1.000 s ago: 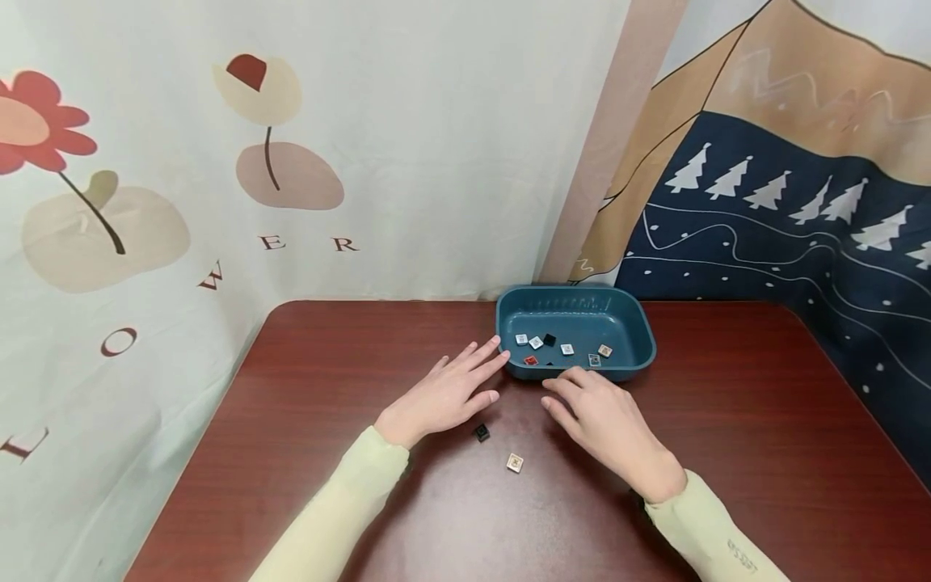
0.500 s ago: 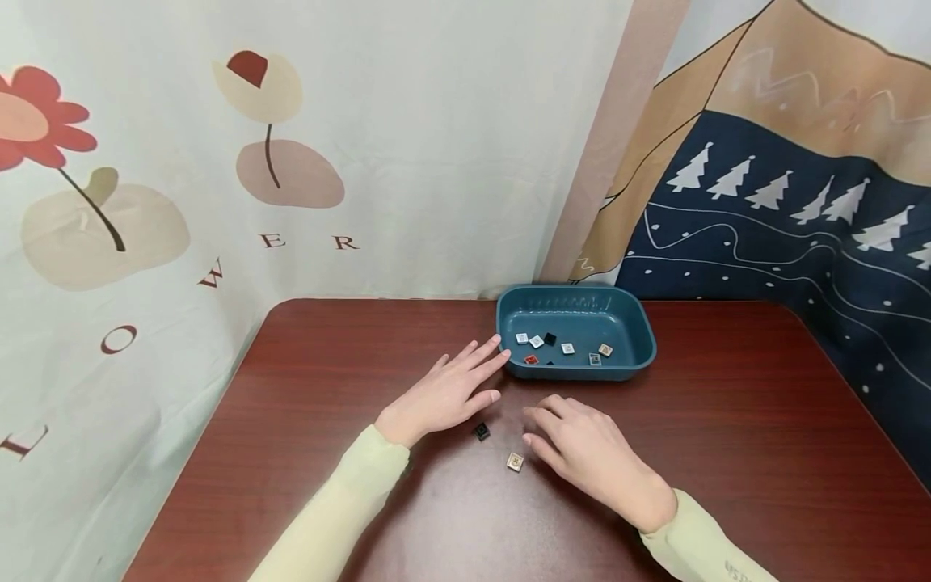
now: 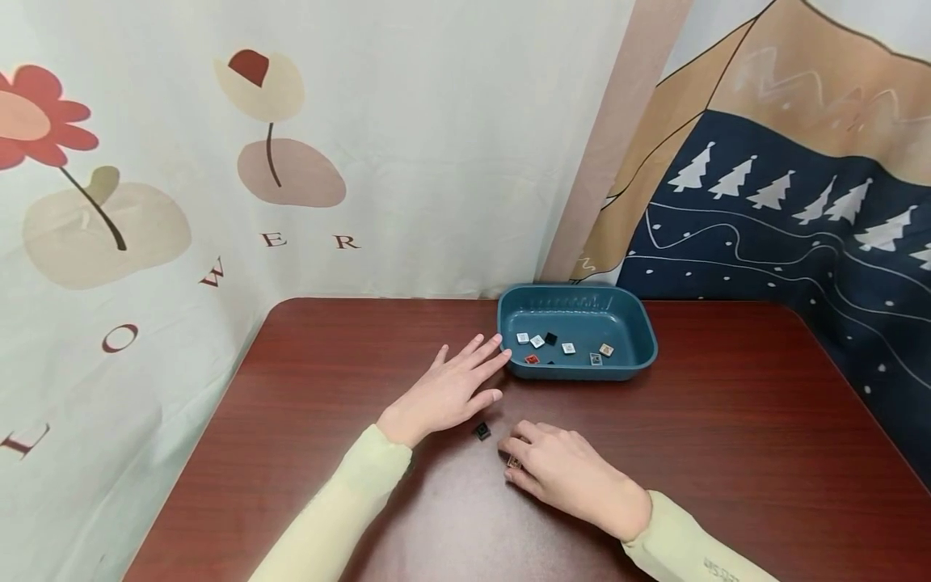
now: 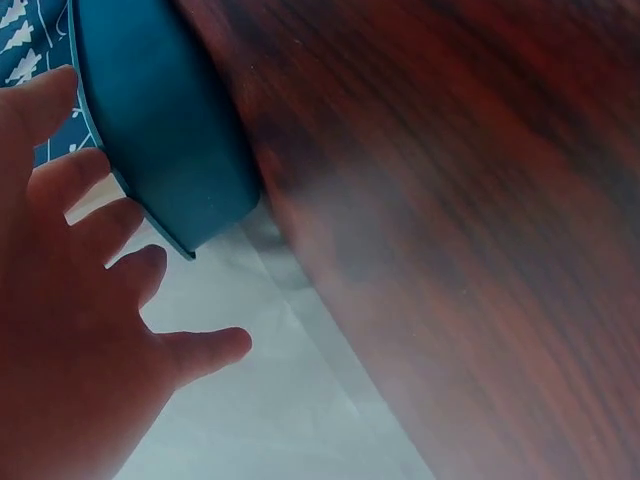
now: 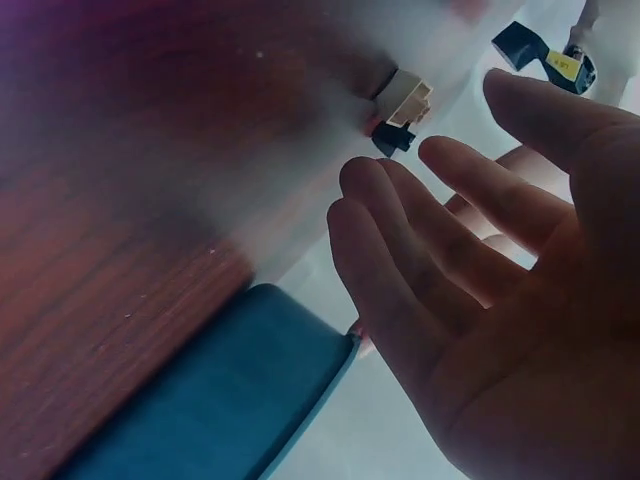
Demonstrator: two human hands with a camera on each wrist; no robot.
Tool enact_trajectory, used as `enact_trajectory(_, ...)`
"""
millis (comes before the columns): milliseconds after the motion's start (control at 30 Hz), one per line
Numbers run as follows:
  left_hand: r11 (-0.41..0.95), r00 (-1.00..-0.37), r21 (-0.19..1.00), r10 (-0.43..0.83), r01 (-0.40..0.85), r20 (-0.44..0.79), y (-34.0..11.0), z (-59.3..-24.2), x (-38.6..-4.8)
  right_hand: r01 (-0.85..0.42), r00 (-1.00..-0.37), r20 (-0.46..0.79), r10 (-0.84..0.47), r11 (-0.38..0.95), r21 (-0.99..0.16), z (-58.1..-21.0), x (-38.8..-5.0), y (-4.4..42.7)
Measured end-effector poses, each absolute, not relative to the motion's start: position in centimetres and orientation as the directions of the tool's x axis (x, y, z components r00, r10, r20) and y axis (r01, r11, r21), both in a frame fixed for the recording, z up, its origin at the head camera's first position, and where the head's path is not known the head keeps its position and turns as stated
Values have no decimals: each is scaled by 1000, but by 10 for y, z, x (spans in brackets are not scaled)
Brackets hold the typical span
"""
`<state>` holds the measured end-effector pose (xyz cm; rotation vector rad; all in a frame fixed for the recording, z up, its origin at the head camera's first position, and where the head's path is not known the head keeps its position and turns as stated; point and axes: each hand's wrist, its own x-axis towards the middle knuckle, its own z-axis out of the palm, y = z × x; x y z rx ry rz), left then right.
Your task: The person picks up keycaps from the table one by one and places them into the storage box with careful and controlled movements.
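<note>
My right hand (image 3: 563, 465) is over a cream keycap (image 3: 514, 462) on the table, the keycap lying between thumb and fingertips. In the right wrist view a gap shows between the fingers and that cream keycap (image 5: 402, 98). A black keycap (image 3: 482, 431) lies just left of it, bare on the table. My left hand (image 3: 440, 396) is spread with straight fingers, the fingertips at the left side of the blue tray (image 3: 575, 373). In the left wrist view those fingers meet the tray's rim (image 4: 105, 155).
Inside the tray lie several keycaps: white ones (image 3: 568, 348), a black one (image 3: 550, 339), a red one (image 3: 532, 359), a tan one (image 3: 606, 350) and a grey one (image 3: 596, 359). The tray stands at the back edge of the brown table (image 3: 327, 347), before a printed curtain (image 3: 436, 162).
My right hand has moved from the tray's front edge toward me and to the left, reaching the cream keycap. My left hand and the tray have hardly moved.
</note>
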<state>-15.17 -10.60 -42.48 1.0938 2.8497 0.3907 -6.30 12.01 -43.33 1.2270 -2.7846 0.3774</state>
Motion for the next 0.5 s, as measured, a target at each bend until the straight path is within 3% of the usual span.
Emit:
enact_trajectory(267,720,-745,237,666,653,28,-106,-423,-150,-767,-642,156,-751,630,-119,-436,-62,112)
enact_trajectory(500,722,-747,236,664,650,23,-106,-425,-151,-768,-640,156,-752,628,-123,-440,-62,112)
